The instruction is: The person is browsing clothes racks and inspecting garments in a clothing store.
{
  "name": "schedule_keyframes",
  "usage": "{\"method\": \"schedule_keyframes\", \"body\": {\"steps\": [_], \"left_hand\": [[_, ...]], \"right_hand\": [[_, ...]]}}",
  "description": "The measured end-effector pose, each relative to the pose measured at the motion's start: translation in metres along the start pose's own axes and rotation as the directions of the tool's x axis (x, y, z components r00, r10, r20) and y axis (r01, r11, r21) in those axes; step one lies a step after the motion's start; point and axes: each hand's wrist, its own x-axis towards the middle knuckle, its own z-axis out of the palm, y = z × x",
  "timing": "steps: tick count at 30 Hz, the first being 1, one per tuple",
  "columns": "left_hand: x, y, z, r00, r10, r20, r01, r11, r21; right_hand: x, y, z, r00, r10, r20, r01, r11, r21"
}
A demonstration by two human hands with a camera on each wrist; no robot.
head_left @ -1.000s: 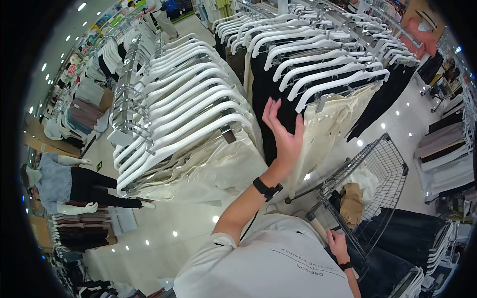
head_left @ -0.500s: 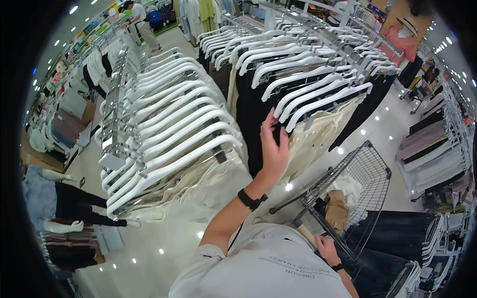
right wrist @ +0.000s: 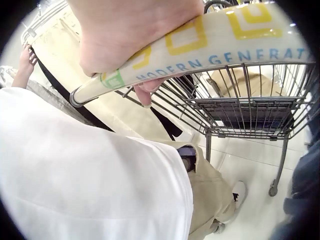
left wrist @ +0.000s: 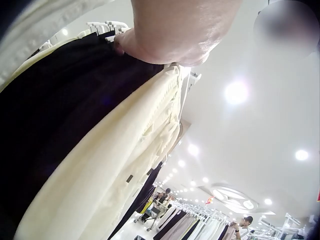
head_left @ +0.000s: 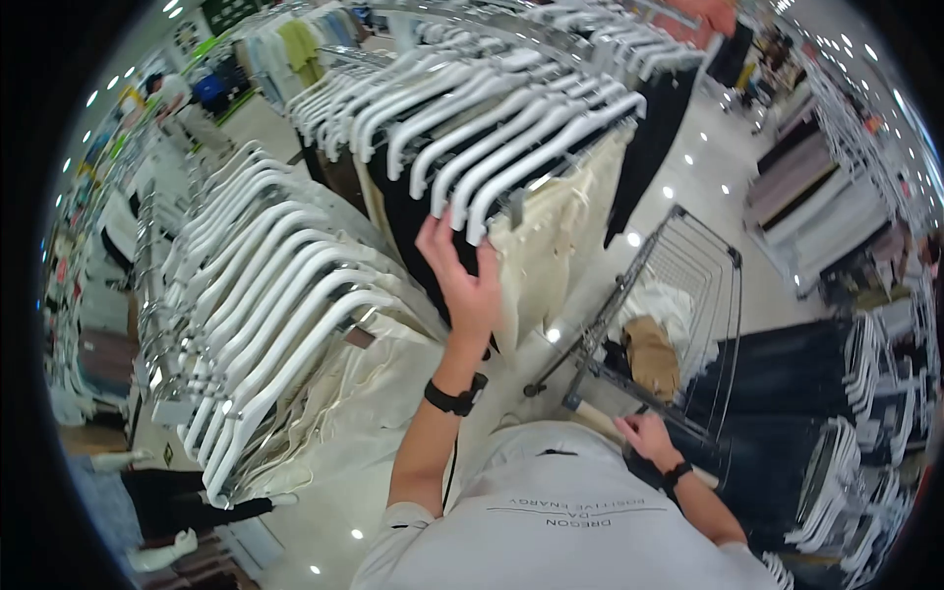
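Note:
My left hand (head_left: 466, 290) is at the lower ends of the white hangers (head_left: 551, 162) on the right-hand rack. Its thumb lies on the near side and its fingers on the far side, with hanger ends between them. Cream trousers (head_left: 551, 236) hang from the nearest hanger, and black trousers (left wrist: 75, 95) hang behind them. My right hand (right wrist: 135, 35) grips the pale, printed handle (right wrist: 220, 42) of a wire shopping cart (head_left: 688, 285). Tan and white garments (head_left: 651, 359) lie in the cart.
On the left, another rack of white hangers (head_left: 285, 295) carries cream trousers (head_left: 344, 423). Dark jeans (head_left: 767, 442) hang at the lower right, beside the cart. A mannequin (head_left: 167, 506) lies in view at the lower left, and a person (head_left: 177, 108) stands far back.
The left hand has moved from beside the cream trousers up to the hanger ends. The view has turned, shifting the racks leftward. The right hand has stayed on the cart handle.

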Motion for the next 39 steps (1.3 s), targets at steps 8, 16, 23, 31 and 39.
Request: {"method": "schedule_keyframes", "body": {"steps": [8,16,23,31,39], "left_hand": [[0.019,0.004,-0.002,0.998,0.058,0.012,-0.058,0.998,-0.012],[0.008,0.024,0.003,0.99,0.122,0.065,-0.122,0.992,0.006],[0.006,0.038,-0.001,0.987,0.131,0.088,-0.137,0.989,0.059],[0.005,0.037,-0.012,0.982,0.149,0.114,-0.164,0.977,0.134],[-0.002,0.043,-0.021,0.981,0.117,0.157,-0.143,0.975,0.168]], "right_hand": [[0.005,-0.004,-0.005,0.997,0.083,-0.012,-0.083,0.997,0.009],[0.013,0.005,-0.004,0.992,0.125,-0.022,-0.125,0.992,-0.023],[0.017,0.014,-0.009,0.987,0.152,-0.06,-0.154,0.988,-0.026],[0.023,0.036,-0.018,0.977,0.21,-0.046,-0.213,0.974,-0.072],[0.029,0.04,-0.03,0.97,0.213,-0.113,-0.221,0.974,-0.058]]}}
